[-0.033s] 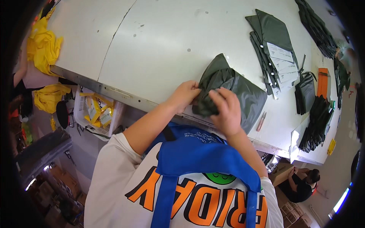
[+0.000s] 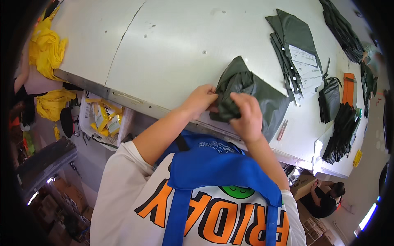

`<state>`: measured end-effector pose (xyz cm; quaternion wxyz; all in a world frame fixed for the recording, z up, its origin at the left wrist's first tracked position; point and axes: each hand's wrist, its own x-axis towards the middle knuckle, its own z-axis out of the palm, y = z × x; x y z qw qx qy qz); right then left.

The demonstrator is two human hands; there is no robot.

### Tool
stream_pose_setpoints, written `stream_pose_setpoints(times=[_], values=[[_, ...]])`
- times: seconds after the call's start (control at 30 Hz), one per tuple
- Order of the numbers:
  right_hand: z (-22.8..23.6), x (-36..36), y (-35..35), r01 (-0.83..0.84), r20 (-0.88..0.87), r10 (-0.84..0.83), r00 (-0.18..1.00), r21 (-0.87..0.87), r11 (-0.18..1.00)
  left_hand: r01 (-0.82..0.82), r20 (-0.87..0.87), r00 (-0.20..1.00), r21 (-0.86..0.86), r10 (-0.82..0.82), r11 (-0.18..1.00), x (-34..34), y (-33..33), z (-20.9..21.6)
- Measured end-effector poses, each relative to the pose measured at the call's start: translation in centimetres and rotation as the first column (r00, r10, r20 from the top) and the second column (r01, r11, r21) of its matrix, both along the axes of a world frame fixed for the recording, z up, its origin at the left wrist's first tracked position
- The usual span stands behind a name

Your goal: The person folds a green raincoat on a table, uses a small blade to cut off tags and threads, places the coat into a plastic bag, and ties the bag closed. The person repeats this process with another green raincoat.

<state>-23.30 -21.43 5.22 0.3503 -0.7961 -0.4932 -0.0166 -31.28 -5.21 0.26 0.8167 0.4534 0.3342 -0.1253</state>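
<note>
Partly bunched, rest flat: dk-grn fabric [image 2: 262, 95], ctr, L hand [image 2: 200, 101] pinching edge, R hand [image 2: 249, 119] gripping; labelled pcs [image 2: 303, 61] stacked upper R.

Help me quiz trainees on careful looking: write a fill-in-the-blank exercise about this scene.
The left hand and right hand touch glossy fabric coloured dark ____.
The person's apron is ____.
The white basket contains packets coloured white and ____.

Missing words: green; blue; yellow.
</note>
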Motion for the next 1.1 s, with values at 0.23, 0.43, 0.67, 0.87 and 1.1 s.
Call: stream_pose_setpoints(times=[0.23,0.43,0.67,0.87,1.1], values=[[-1.4,1.5,0.4,0.227,-0.310,-0.219,0.925,-0.010,0.974,0.005,0.000,1.000,-0.120,-0.005,0.993,-0.3,-0.6,-1.3],[-2.5,1.8,0.4,-0.015,-0.062,0.004,0.998,-0.177,0.984,-0.041,0.174,0.982,-0.195,0.075,0.980,-1.1,-0.8,-1.0],[-1.9,2.8,0.2,-0.227,-0.450,0.146,0.881,-0.132,0.965,-0.025,0.178,0.983,-0.133,0.049,0.991,-1.6,-0.5,-0.3],[-2.6,4.5,1.0,-0.279,-0.612,0.034,0.790,-0.311,0.908,0.033,0.148,0.989,0.004,-0.033,0.999,-1.4,0.3,-0.1],[-4.6,0.2,4.1,0.030,0.109,0.064,0.992,-0.693,0.720,0.050,0.196,0.978,0.106,-0.070,0.993,-1.5,-0.1,0.4]])
